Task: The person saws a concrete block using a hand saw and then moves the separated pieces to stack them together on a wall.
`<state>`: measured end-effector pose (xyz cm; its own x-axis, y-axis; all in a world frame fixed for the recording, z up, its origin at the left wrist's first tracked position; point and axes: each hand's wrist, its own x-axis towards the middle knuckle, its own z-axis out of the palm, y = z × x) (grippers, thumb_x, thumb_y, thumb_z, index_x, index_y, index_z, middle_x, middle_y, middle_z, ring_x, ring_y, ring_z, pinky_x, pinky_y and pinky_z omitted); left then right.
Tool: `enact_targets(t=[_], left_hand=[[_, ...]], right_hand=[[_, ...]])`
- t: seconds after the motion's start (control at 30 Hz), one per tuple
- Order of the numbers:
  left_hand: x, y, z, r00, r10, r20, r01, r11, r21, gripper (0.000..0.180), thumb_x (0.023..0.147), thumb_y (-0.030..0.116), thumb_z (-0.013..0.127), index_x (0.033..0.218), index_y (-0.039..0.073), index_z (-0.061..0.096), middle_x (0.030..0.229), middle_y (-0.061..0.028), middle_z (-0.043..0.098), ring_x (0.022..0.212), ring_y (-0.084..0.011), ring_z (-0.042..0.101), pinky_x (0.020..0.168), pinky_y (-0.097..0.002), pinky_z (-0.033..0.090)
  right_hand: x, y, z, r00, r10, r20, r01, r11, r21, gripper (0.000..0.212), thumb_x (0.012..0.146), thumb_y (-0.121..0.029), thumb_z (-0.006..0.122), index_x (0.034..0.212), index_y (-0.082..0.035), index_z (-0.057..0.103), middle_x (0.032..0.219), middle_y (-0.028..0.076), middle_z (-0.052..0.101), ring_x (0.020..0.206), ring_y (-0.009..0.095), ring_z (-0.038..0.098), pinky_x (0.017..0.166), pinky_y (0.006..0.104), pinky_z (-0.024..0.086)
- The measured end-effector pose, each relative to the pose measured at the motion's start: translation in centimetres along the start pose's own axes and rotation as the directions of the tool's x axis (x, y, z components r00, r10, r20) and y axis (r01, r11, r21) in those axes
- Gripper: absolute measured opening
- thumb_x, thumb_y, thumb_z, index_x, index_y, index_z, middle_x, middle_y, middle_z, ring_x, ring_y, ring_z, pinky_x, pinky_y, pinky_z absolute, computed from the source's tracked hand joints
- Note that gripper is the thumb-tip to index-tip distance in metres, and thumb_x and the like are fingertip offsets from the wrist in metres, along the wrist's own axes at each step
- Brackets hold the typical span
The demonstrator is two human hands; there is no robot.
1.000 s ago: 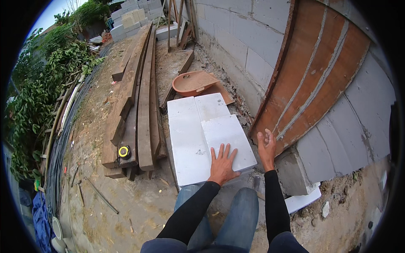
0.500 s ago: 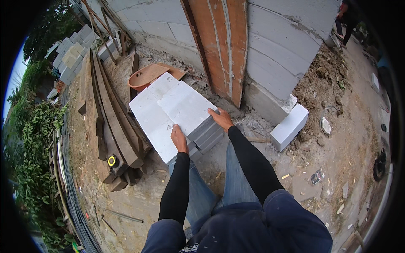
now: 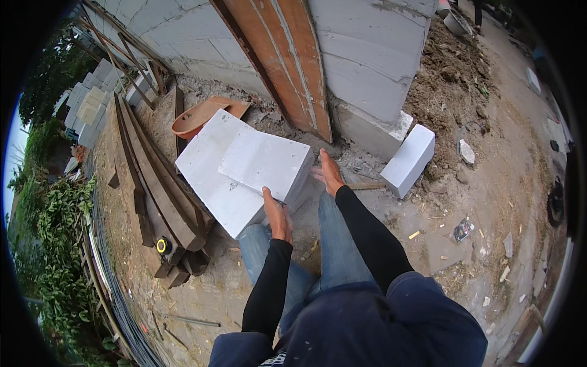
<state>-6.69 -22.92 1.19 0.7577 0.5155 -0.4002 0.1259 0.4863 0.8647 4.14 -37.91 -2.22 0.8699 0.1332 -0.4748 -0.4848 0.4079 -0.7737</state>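
Observation:
White lightweight concrete blocks are stacked in front of my knees. One upper block (image 3: 266, 162) lies askew across the wide pale top of the stack (image 3: 211, 177), its right end jutting toward my right hand. My left hand (image 3: 278, 217) is at that block's near edge, thumb raised against the edge in view and fingers extended; whether it presses on the block I cannot tell. Just off the right end, my right hand (image 3: 331, 172) has its palm facing the block, fingers stretched out, with a small gap between.
A single white block (image 3: 409, 160) stands right, by the grey wall (image 3: 373, 55). Dark timber planks (image 3: 162, 183), with a yellow-and-black tape measure (image 3: 164, 246) on them, lie left. Behind the stack are an orange basin (image 3: 192, 122) and a brown board (image 3: 281, 61).
The upper block has turned out of line with the stack. My right hand has come off its right end, and my left hand has shifted along the near edge. The view has moved slightly.

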Motion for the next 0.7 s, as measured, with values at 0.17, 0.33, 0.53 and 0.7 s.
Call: enact_targets(t=[0.17, 0.33, 0.53, 0.7], left_hand=[[-0.6, 0.4, 0.4, 0.988, -0.155, 0.030, 0.155, 0.988, -0.003, 0.087, 0.100, 0.065, 0.054, 0.158, 0.004, 0.032, 0.164, -0.0113, 0.031, 0.147, -0.0275, 0.033, 0.122, -0.0408, 0.021], [-0.1, 3.2, -2.4, 0.978, -0.193, 0.080, 0.167, 0.952, 0.255, 0.108, 0.096, 0.061, 0.064, 0.165, -0.002, 0.008, 0.171, -0.0262, 0.012, 0.159, -0.0404, 0.014, 0.127, -0.0480, 0.015], [10.3, 11.9, -7.7, 0.884, 0.461, 0.074, -0.365, 0.585, 0.724, 0.117, 0.082, 0.054, 0.084, 0.161, -0.008, 0.023, 0.164, -0.0318, 0.029, 0.152, -0.0414, 0.032, 0.123, -0.0464, 0.031], [16.7, 9.9, -7.6, 0.873, 0.375, 0.312, -0.419, 0.247, 0.874, 0.110, 0.079, 0.059, 0.084, 0.152, -0.011, 0.041, 0.149, -0.0342, 0.050, 0.140, -0.0404, 0.051, 0.116, -0.0434, 0.040]], right_hand=[[-4.7, 3.6, 5.1, 0.956, -0.272, 0.105, 0.291, 0.914, -0.282, 0.083, 0.109, -0.054, 0.039, 0.163, 0.005, 0.019, 0.168, 0.029, 0.022, 0.157, 0.042, 0.021, 0.128, 0.0421, 0.019], [-7.5, 4.9, 4.2, 0.965, -0.240, 0.100, 0.256, 0.801, -0.541, 0.085, 0.109, -0.053, 0.040, 0.160, 0.011, 0.020, 0.165, 0.034, 0.024, 0.157, 0.044, 0.021, 0.127, 0.0465, 0.021], [-12.4, -0.2, -7.6, 0.911, -0.407, -0.068, 0.308, 0.779, -0.546, 0.058, 0.107, -0.042, 0.056, 0.151, -0.006, 0.050, 0.146, 0.026, 0.055, 0.124, 0.038, 0.065, 0.101, 0.0465, 0.053], [-15.2, 16.5, -29.5, 0.958, -0.154, -0.241, -0.172, 0.364, -0.916, 0.035, 0.097, -0.021, 0.065, 0.129, -0.007, 0.064, 0.121, 0.022, 0.070, 0.103, 0.040, 0.069, 0.089, 0.0481, 0.055]])
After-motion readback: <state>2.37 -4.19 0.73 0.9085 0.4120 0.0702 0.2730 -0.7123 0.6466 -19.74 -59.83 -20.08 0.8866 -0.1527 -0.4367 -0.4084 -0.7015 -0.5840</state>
